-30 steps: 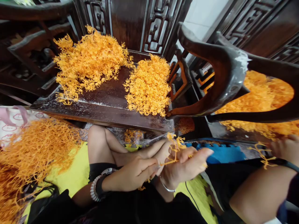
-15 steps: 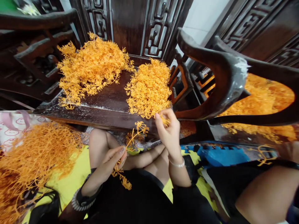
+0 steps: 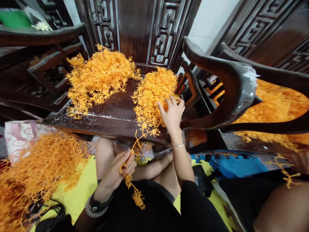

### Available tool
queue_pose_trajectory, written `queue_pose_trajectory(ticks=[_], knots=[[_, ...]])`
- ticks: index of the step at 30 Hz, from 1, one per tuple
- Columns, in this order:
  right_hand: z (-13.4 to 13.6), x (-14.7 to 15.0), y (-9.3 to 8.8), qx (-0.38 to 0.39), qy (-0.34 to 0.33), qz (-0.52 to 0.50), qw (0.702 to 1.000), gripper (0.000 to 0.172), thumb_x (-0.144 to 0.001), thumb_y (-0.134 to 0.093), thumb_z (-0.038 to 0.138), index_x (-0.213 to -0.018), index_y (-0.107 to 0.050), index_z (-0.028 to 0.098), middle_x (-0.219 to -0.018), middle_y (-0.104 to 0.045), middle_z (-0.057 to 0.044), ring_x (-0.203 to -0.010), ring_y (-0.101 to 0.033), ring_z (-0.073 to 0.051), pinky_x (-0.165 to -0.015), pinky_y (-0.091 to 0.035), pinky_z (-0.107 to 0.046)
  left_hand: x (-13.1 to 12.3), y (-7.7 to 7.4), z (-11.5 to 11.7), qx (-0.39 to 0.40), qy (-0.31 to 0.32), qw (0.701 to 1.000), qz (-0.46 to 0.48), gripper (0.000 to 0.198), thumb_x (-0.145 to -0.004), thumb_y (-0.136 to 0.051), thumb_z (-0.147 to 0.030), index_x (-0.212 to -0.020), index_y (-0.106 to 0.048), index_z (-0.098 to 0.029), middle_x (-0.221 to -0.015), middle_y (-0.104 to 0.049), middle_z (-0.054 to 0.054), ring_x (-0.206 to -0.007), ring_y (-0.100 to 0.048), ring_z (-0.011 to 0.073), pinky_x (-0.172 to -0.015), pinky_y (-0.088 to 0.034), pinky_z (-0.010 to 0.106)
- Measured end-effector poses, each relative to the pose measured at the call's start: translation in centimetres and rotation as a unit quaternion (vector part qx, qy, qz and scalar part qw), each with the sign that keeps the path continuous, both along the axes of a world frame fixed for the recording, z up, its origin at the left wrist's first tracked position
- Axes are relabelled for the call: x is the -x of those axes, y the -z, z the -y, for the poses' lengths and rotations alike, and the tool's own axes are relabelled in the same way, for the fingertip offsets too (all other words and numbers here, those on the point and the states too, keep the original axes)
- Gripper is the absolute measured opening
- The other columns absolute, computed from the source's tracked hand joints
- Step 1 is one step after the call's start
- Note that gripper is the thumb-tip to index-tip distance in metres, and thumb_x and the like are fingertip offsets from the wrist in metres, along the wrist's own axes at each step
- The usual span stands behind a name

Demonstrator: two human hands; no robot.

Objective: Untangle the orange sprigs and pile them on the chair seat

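My left hand (image 3: 118, 169) is closed on an orange plastic sprig (image 3: 135, 151) whose branched top points up toward the wooden seat (image 3: 111, 109) and whose other end hangs over my lap. My right hand (image 3: 172, 112) reaches out over the smaller orange pile (image 3: 151, 91) at the right of the seat, fingers spread on the pile's right edge. A larger loose pile (image 3: 98, 75) lies at the seat's back left.
A heap of bare orange stems (image 3: 31, 170) lies on a yellow sheet at my left. A dark curved chair arm (image 3: 227, 83) stands at the right with more orange pieces (image 3: 275, 106) behind it. Another person's hand (image 3: 298, 161) holds a sprig at the far right.
My hands have parted. The right hand has gone from my lap up to the smaller pile and spread its fingers; the left hand has dropped left with the sprig.
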State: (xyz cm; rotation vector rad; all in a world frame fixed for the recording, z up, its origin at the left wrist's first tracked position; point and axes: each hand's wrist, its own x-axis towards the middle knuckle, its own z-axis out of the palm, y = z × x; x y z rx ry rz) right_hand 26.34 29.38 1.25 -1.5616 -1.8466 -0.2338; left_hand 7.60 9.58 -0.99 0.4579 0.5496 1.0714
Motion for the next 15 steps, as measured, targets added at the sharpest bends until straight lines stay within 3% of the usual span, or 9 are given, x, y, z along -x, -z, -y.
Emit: queue_pose_trajectory(ticks=[2,5,8,10,11,13,15], knots=[[1.0,0.1,-0.2,-0.025,-0.007,-0.021,0.999,0.041,-0.091,-0.047,0.050,-0.101,-0.068,0.017,-0.129,-0.057,-0.013,-0.122,-0.038,-0.036,-0.100,-0.030,-0.055,-0.1,-0.2,0.0,0.002,0.007,1.000,0.020,0.040,-0.088,-0.058,-0.041,-0.060,-0.045,-0.016,-0.042,-0.016,-0.011,-0.040,-0.009,0.0056,-0.042,-0.014,0.018],[3.9,0.2,-0.9,-0.064,-0.051,-0.143,0.986,0.043,-0.094,-0.040,0.050,-0.107,-0.066,0.019,-0.133,-0.054,-0.013,-0.126,-0.040,-0.031,-0.102,-0.033,-0.052,-0.3,-0.3,-0.1,0.005,0.015,0.999,0.034,0.041,-0.088,-0.058,-0.040,-0.059,-0.044,-0.016,-0.042,-0.014,-0.011,-0.040,-0.009,0.0057,-0.042,-0.015,0.018],[8.0,1.0,-1.5,0.018,-0.241,-0.289,0.926,0.055,-0.096,-0.022,0.054,-0.125,-0.055,0.021,-0.126,-0.059,-0.013,-0.111,-0.057,-0.024,-0.090,-0.047,-0.043,-0.6,-0.1,0.0,0.007,0.017,1.000,0.019,0.041,-0.090,-0.056,-0.040,-0.059,-0.045,-0.016,-0.042,-0.015,-0.011,-0.040,-0.009,0.0057,-0.042,-0.016,0.018],[10.3,2.0,-1.5,0.115,-0.337,-0.324,0.876,0.056,-0.092,-0.034,0.059,-0.129,-0.052,0.020,-0.109,-0.066,-0.011,-0.085,-0.064,-0.019,-0.072,-0.051,-0.034,-0.9,0.1,0.1,0.007,0.021,1.000,0.004,0.041,-0.090,-0.055,-0.041,-0.060,-0.045,-0.016,-0.042,-0.016,-0.011,-0.040,-0.010,0.0057,-0.042,-0.016,0.018],[11.1,2.5,-1.5,0.152,-0.348,-0.326,0.866,0.052,-0.090,-0.044,0.057,-0.122,-0.057,0.019,-0.094,-0.068,-0.007,-0.070,-0.061,-0.015,-0.063,-0.049,-0.029,-1.0,0.3,0.2,0.006,0.026,1.000,0.000,0.042,-0.090,-0.056,-0.042,-0.060,-0.045,-0.016,-0.042,-0.016,-0.011,-0.040,-0.010,0.0056,-0.041,-0.015,0.018],[12.0,3.3,-1.7,0.181,-0.321,-0.325,0.871,0.029,-0.087,-0.057,0.045,-0.089,-0.067,0.018,-0.062,-0.059,0.002,-0.048,-0.046,-0.008,-0.049,-0.038,-0.023,-1.3,0.5,0.7,0.009,0.039,0.999,-0.004,0.044,-0.088,-0.057,-0.044,-0.058,-0.043,-0.016,-0.042,-0.017,-0.011,-0.039,-0.010,0.0051,-0.040,-0.014,0.018],[12.7,3.5,-2.2,0.143,-0.278,-0.337,0.888,0.038,-0.091,-0.055,0.036,-0.057,-0.055,0.017,-0.045,-0.041,0.006,-0.041,-0.033,-0.005,-0.044,-0.028,-0.022,-1.4,0.7,1.3,0.020,0.053,0.998,-0.016,0.047,-0.087,-0.059,-0.045,-0.055,-0.039,-0.016,-0.043,-0.018,-0.011,-0.038,-0.011,0.0044,-0.040,-0.013,0.019]])
